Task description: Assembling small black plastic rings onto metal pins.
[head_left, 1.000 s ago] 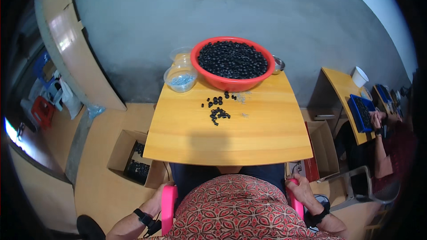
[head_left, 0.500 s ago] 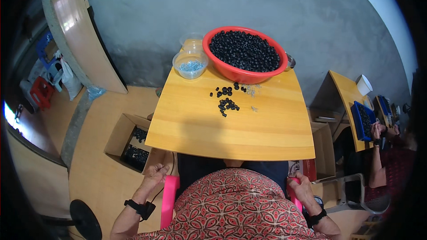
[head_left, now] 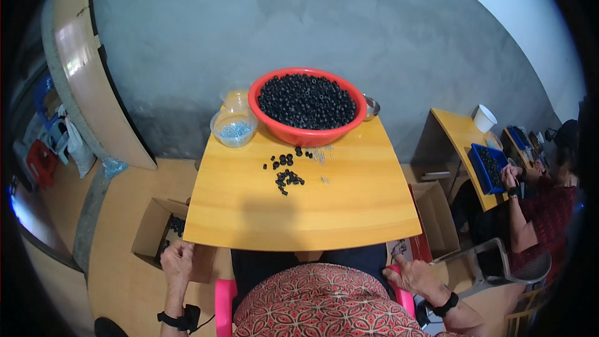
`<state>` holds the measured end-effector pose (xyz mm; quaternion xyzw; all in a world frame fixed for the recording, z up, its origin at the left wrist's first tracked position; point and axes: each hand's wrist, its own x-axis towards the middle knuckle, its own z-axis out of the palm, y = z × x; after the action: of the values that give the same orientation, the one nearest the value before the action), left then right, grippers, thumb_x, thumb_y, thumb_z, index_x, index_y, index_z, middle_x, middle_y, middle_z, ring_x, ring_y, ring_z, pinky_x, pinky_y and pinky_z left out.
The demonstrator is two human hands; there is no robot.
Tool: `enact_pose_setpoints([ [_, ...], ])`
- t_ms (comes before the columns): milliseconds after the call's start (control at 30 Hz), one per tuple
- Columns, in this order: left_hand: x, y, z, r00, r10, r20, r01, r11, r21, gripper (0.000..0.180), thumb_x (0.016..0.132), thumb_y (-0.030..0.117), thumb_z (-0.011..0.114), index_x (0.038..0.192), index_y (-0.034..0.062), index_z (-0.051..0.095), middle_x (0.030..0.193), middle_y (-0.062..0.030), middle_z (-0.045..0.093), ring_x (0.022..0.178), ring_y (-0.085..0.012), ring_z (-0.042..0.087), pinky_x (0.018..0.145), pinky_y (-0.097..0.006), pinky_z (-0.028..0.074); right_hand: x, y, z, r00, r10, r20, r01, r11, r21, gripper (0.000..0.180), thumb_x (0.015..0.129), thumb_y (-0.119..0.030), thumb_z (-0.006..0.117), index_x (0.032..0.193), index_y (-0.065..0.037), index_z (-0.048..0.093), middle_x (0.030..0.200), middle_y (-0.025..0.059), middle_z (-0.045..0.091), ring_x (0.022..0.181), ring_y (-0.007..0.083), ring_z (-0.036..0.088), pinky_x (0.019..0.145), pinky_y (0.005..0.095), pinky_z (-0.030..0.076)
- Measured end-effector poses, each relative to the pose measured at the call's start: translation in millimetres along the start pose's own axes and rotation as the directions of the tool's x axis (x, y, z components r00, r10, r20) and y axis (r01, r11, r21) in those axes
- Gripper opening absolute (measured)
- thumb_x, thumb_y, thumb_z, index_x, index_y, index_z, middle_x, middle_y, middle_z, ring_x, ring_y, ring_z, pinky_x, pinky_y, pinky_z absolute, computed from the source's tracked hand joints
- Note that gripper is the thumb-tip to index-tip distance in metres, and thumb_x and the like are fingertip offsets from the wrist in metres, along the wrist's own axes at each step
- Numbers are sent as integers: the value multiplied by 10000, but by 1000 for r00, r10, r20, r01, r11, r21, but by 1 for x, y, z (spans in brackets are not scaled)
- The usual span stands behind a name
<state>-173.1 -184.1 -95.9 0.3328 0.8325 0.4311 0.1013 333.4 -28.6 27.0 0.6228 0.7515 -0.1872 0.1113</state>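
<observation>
My left hand point(head_left: 178, 259) is beside the table's near left corner, at the edge of a cardboard box point(head_left: 148, 235) with small black parts in it. Its fingers are curled together, and anything between them is too small to make out. On the right, my right hand point(head_left: 410, 276) rests with its fingers bent over the pink chair armrest point(head_left: 404, 303). Loose black ring-like parts point(head_left: 288, 179) lie on the wooden table point(head_left: 324, 215), with small silvery pins point(head_left: 321, 155) beside them. Behind these stands a red basin point(head_left: 299, 135) heaped with black parts.
A clear tub point(head_left: 233, 132) of silvery pieces stands left of the basin, and a metal bowl point(head_left: 371, 108) is partly behind it. To the right, a co-worker point(head_left: 530, 224) sits at another table with a blue tray point(head_left: 485, 178). An open cardboard box point(head_left: 437, 218) stands between the tables.
My view has tilted up and shifted right, so the table appears lower and further left. My left hand has moved away from the armrest toward the box. The right hand stays at its armrest.
</observation>
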Motion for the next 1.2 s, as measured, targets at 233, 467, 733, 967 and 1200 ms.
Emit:
enact_pose_setpoints([
  [233,1,57,-26,999,2,40,9,962,-274,113,916,78,607,850,-5,644,645,-23,615,569,-71,565,536,-225,447,17,-45,-80,800,-543,-258,559,829,-12,314,860,-276,649,1055,-29,641,767,221,653,774,389,659,672,463,528],
  [467,18,158,-33,929,82,361,195,720,-666,134,951,126,594,971,8,655,719,-27,629,636,-88,597,617,-205,477,140,-163,-110,509,-760,-404,800,591,-103,199,832,-173,631,897,14,622,724,202,608,697,387,623,635,437,483],
  [733,27,195,16,778,181,601,381,625,-681,173,951,176,610,1000,18,658,754,-29,634,693,-97,613,684,-224,495,232,-232,-62,530,-750,-397,735,639,-226,170,815,-177,647,825,-10,617,779,193,647,795,400,643,710,498,505],
  [967,36,187,36,709,185,681,467,599,-650,166,965,188,593,1016,47,665,769,-21,631,716,-93,610,698,-209,492,263,-230,-39,544,-714,-440,696,678,-239,166,796,-145,663,892,-9,662,890,203,653,878,376,655,783,479,516],
  [1200,46,202,60,756,109,645,416,681,-603,227,959,260,616,1068,65,655,850,-14,652,788,-98,616,761,-226,471,172,-228,-67,481,-650,-588,866,455,205,124,780,-78,680,854,8,630,837,165,626,778,337,643,686,441,522],
])
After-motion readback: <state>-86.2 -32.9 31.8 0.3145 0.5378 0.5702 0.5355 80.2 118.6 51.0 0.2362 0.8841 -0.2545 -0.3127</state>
